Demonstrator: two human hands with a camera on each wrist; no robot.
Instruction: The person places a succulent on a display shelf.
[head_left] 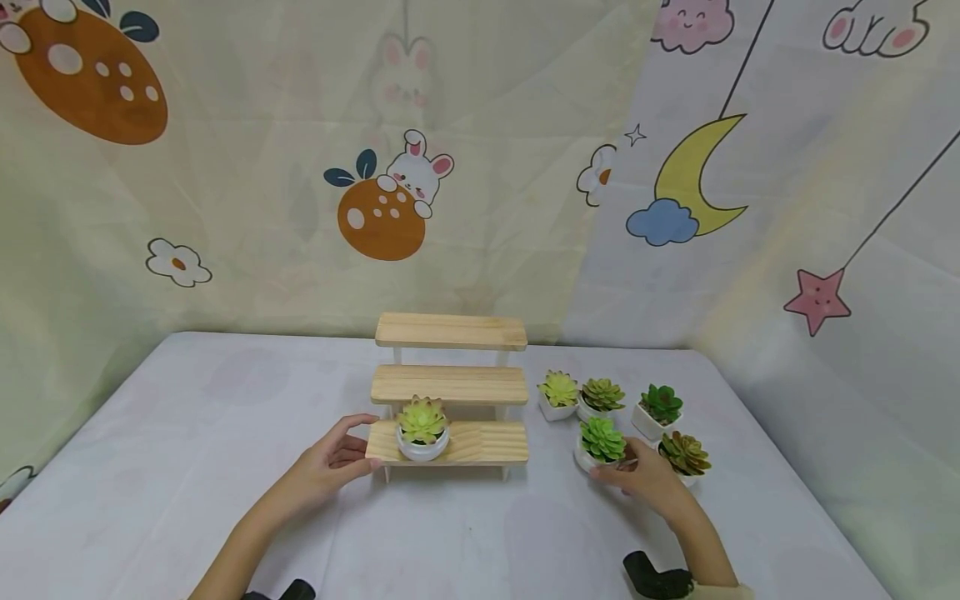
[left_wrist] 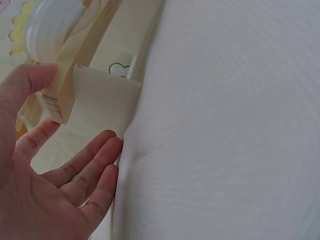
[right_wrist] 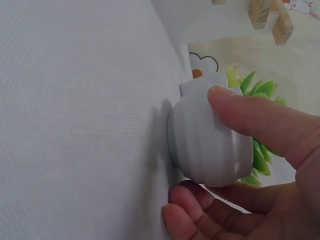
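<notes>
My left hand (head_left: 330, 462) pinches the left end of the lowest board of a three-tier wooden display stand (head_left: 450, 385), thumb at its front edge and index finger behind. The other fingers extend beside the white stand leg (left_wrist: 107, 95). On that lowest board sits a yellow-green succulent (head_left: 422, 420) in a round white pot. To the right of the stand, my right hand (head_left: 651, 479) grips a bright green succulent (head_left: 602, 439) by its ribbed white pot (right_wrist: 210, 137), thumb on one side and fingers around the other. The pot's base is close to the tabletop.
Near the right hand stand several other potted succulents: a yellow-green one (head_left: 558, 389), an olive one (head_left: 602, 395), a dark green one (head_left: 661, 405) and a reddish-brown one (head_left: 684, 454). A white cloth covers the table (head_left: 480, 542). A printed curtain (head_left: 495, 167) hangs behind.
</notes>
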